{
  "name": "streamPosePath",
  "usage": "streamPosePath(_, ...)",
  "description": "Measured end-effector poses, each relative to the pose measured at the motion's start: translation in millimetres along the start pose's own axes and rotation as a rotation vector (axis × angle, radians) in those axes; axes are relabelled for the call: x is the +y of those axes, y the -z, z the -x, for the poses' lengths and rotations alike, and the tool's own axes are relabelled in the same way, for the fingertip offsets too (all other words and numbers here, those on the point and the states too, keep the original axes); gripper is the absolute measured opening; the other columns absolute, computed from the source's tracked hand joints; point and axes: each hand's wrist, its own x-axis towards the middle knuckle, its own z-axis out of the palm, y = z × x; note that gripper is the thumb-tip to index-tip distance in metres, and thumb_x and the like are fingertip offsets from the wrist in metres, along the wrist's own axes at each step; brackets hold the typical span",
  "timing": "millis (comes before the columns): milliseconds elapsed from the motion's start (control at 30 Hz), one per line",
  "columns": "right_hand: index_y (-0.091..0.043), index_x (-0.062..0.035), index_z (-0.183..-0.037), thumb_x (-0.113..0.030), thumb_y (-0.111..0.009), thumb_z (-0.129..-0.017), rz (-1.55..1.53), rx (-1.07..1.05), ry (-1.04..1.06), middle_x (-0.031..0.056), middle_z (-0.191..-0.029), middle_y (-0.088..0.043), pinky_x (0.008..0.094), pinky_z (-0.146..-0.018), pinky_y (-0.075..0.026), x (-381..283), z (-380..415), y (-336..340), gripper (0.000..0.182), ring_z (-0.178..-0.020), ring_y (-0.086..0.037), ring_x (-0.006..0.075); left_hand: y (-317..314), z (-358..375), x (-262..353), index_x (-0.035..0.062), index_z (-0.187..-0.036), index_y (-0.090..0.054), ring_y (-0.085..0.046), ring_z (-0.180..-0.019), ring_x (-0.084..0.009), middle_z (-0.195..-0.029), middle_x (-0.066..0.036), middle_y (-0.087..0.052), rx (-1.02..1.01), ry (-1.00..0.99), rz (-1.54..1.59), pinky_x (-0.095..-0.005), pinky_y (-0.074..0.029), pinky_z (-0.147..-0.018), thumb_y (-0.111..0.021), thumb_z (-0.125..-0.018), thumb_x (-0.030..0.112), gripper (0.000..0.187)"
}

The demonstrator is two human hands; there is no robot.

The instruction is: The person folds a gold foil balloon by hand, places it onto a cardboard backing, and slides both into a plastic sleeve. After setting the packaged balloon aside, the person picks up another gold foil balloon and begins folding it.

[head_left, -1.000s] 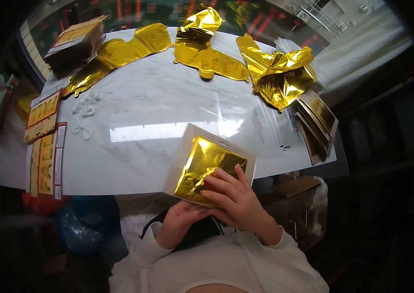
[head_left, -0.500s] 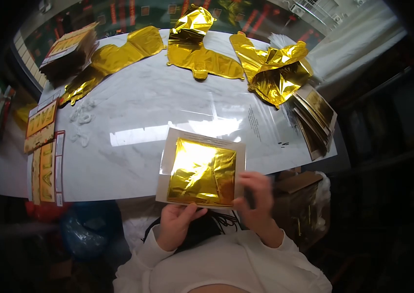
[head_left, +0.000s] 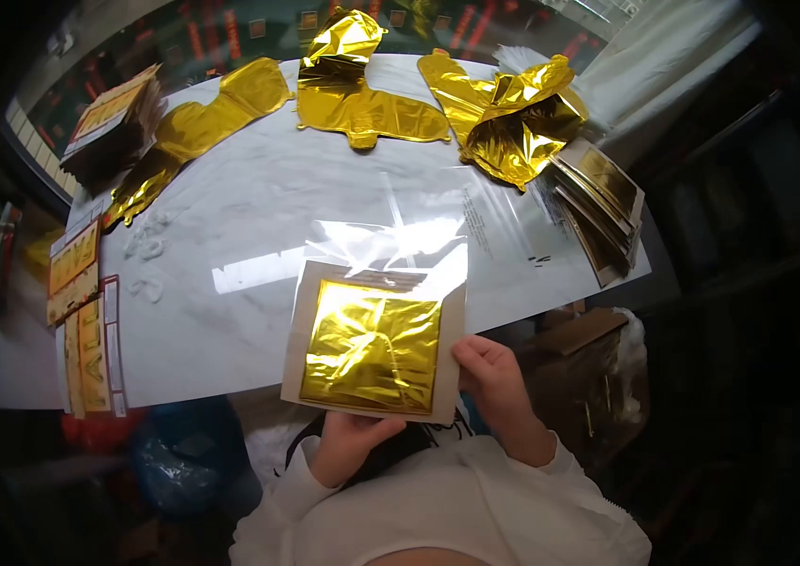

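Note:
A folded gold foil balloon (head_left: 373, 349) lies flat on a square cardboard backing (head_left: 292, 363). Around them is a clear plastic bag (head_left: 419, 247), whose shiny upper part reaches past the card's far edge. At the near edge, my left hand (head_left: 351, 445) grips the package from below, its thumb on top and its other fingers hidden beneath. My right hand (head_left: 496, 385) pinches the right edge between thumb and curled fingers.
Gold foil balloons (head_left: 230, 99) lie spread along the table's (head_left: 173, 330) far side. A stack of printed cards (head_left: 117, 118) stands far left, with more printed cards (head_left: 74, 269) nearer. Packaged foil cards (head_left: 607, 217) lie right. An open cardboard box (head_left: 579, 340) stands below the table.
The package has shifted slightly left and nearer my body. My right hand has gone from a blurred motion beside it to a pinch on its right edge. Clear film now shows beyond its far edge.

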Motion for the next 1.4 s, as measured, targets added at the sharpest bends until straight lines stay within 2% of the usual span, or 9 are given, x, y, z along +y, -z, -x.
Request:
streamPosePath(133,-0.071,0.0036,-0.115,-0.022,-0.062,-0.107,0.027,0.054,0.059,0.0068,-0.103,-0.075,0.0303,-0.084,-0.059,3,-2,-19,0.028,-0.092,-0.071,0.0117,-5,-9,-4,-0.0044,-0.12,-0.067,-0.073,-0.099,-0.02,-0.113,-0.011,-0.075,0.075,-0.005,0.109,-0.0331,-0.059,-0.09,-0.072,-0.09,-0.008,0.031)
streamPosePath(333,-0.071,0.0048,-0.115,-0.022,-0.061,-0.108,0.027,0.028,0.047,0.0083,-0.103,-0.075,0.0304,-0.082,-0.059,12,-1,-24,0.029,-0.089,-0.072,0.0134,-2,-10,-11,-0.0027,-0.119,-0.068,-0.072,-0.1,-0.0192,-0.114,-0.012,-0.075,0.153,-0.135,0.157,-0.0322,-0.059,-0.089,-0.071,-0.09,-0.009,0.03)
streamPosePath(667,-0.069,0.0067,-0.118,-0.021,-0.059,-0.109,0.121,0.004,0.046,0.0098,-0.107,-0.075,0.034,-0.088,-0.06,13,-1,-27,0.032,-0.095,-0.073,0.0153,-8,-11,-3,-0.0026,-0.116,-0.069,-0.074,-0.098,-0.0174,-0.112,-0.012,-0.076,0.305,-0.049,0.148,-0.028,-0.06,-0.084,-0.072,-0.094,-0.003,0.022)
streamPosePath(933,-0.059,0.0053,-0.136,-0.005,-0.07,-0.099,0.096,-0.103,0.126,0.0106,-0.124,-0.071,0.0324,-0.096,-0.058,20,3,-43,0.04,-0.108,-0.07,0.0159,-3,-11,-4,-0.0069,-0.118,-0.067,-0.074,-0.1,-0.021,-0.112,-0.014,-0.075,0.32,-0.141,0.166,-0.034,-0.062,-0.09,-0.069,-0.097,-0.004,0.022)
streamPosePath(1033,-0.057,0.0047,-0.138,0.001,-0.073,-0.094,0.019,-0.073,0.004,0.0097,-0.125,-0.071,0.0306,-0.096,-0.057,23,2,-37,0.047,-0.11,-0.07,0.0154,-9,-9,4,-0.007,-0.123,-0.065,-0.074,-0.104,-0.0244,-0.115,-0.016,-0.074,0.302,-0.139,0.112,-0.0382,-0.061,-0.094,-0.065,-0.1,0.002,0.024)
streamPosePath(1133,-0.059,0.0044,-0.136,-0.001,-0.073,-0.095,0.042,-0.036,0.011,0.0091,-0.122,-0.072,0.0287,-0.09,-0.058,19,3,-36,0.043,-0.107,-0.07,0.0139,-3,-1,14,-0.0022,-0.127,-0.064,-0.075,-0.103,-0.0258,-0.115,-0.015,-0.074,0.244,-0.162,0.351,-0.0382,-0.062,-0.092,-0.059,-0.103,0.012,0.028)
streamPosePath(1267,-0.061,0.0042,-0.131,-0.002,-0.071,-0.096,0.073,-0.023,-0.077,0.0085,-0.113,-0.074,0.0263,-0.08,-0.057,15,8,-25,0.036,-0.094,-0.071,0.0117,6,8,14,-0.0021,-0.13,-0.062,-0.074,-0.108,-0.0285,-0.119,-0.016,-0.073,0.325,-0.13,0.197,-0.0403,-0.062,-0.093,-0.054,-0.104,0.02,0.035)
streamPosePath(1333,-0.062,0.0041,-0.129,-0.003,-0.071,-0.097,0.061,-0.025,-0.092,0.0083,-0.11,-0.074,0.0257,-0.078,-0.057,12,11,-16,0.034,-0.089,-0.071,0.0111,6,13,15,-0.0051,-0.131,-0.06,-0.071,-0.114,-0.0308,-0.124,-0.019,-0.07,0.394,-0.107,0.123,-0.0474,-0.06,-0.099,-0.057,-0.103,0.018,0.037)
streamPosePath(1400,-0.063,0.004,-0.127,-0.005,-0.069,-0.099,0.139,-0.061,-0.143,0.0076,-0.106,-0.075,0.0264,-0.079,-0.057,5,14,-7,0.03,-0.086,-0.071,0.0113,5,16,16,-0.0048,-0.133,-0.057,-0.07,-0.116,-0.0305,-0.127,-0.019,-0.069,0.378,-0.179,0.229,-0.0474,-0.06,-0.098,-0.058,-0.102,0.02,0.039)
